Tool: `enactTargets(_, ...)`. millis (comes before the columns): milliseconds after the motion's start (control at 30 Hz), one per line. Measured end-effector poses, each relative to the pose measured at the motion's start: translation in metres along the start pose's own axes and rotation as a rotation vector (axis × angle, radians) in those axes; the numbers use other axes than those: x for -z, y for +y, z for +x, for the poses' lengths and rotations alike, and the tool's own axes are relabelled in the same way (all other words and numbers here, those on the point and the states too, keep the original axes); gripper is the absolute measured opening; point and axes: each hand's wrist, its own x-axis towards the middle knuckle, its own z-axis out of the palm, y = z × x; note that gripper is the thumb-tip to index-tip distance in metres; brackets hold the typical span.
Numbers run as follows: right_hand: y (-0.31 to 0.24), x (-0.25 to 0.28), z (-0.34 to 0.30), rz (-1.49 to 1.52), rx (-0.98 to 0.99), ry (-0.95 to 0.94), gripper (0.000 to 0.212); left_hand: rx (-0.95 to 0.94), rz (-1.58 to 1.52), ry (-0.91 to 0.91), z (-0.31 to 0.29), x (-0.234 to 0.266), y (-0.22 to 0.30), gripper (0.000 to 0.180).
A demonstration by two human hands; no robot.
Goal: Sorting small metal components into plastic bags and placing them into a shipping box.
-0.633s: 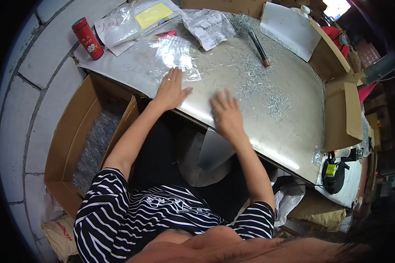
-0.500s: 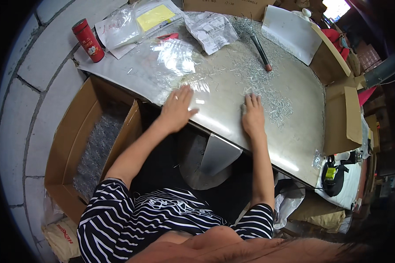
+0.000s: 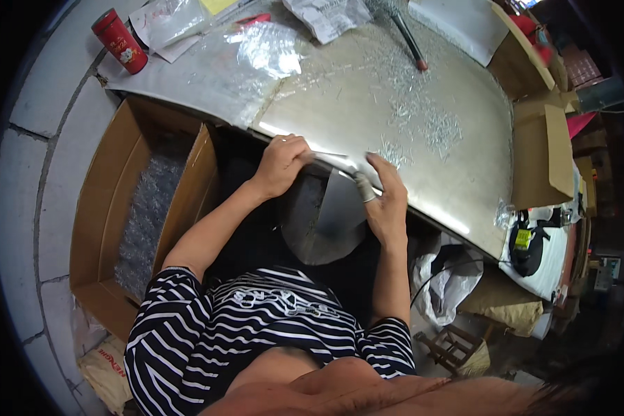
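Observation:
At the near edge of the table, my left hand (image 3: 283,166) is closed on a thin, shiny, see-through piece (image 3: 331,158) that looks like a clear plastic bag. It stretches toward my right hand (image 3: 388,197), smeared by motion. My right hand's fingers are apart, and one finger wears a pale wrap (image 3: 365,187). Beyond my right hand, many small, thin metal pins (image 3: 440,132) lie scattered on the metal tabletop (image 3: 326,118). A stack of clear plastic bags (image 3: 267,52) lies farther off to the left.
A cardboard box (image 3: 201,163) holding small clear-looking pieces stands left of my legs. On the table are a red flask (image 3: 121,43), a dark rod-like tool (image 3: 409,41) and a crumpled printed bag (image 3: 329,17). An open cardboard box (image 3: 537,159) borders the right side.
Both hands have drawn back from the tabletop to its near edge and come closer together. My left hand has taken hold of the clear plastic. The view has tilted downward.

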Motion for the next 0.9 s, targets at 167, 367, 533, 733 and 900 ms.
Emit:
enactTargets(167, -0.005, -0.022, -0.017, 0.392, -0.252, -0.228, 0.012, 0.424, -0.792, -0.395, -0.035, -0.017, 0.015, 0.024)
enactTargets(367, 0.018, -0.034, -0.055, 0.558, -0.337, -0.210, 0.011, 0.621, -1.018, -0.019, -0.057, -0.029, 0.053, 0.005)
enactTargets(533, 0.020, -0.030, -0.074, 0.699, -0.382, -0.185, 0.023, 0.556, -0.769, -0.264, -0.077, -0.041, 0.041, 0.006)
enactTargets(733, 0.055, -0.043, -0.132, 0.614, -0.535, -0.520, 0.011, 0.652, -0.753, -0.691, -0.109, -0.056, 0.019, 0.013)
enactTargets(900, 0.104, -0.063, -0.157, 0.120, -0.457, -0.592, 0.017, 0.533, -0.265, -0.642, -0.131, -0.080, -0.010, 0.020)
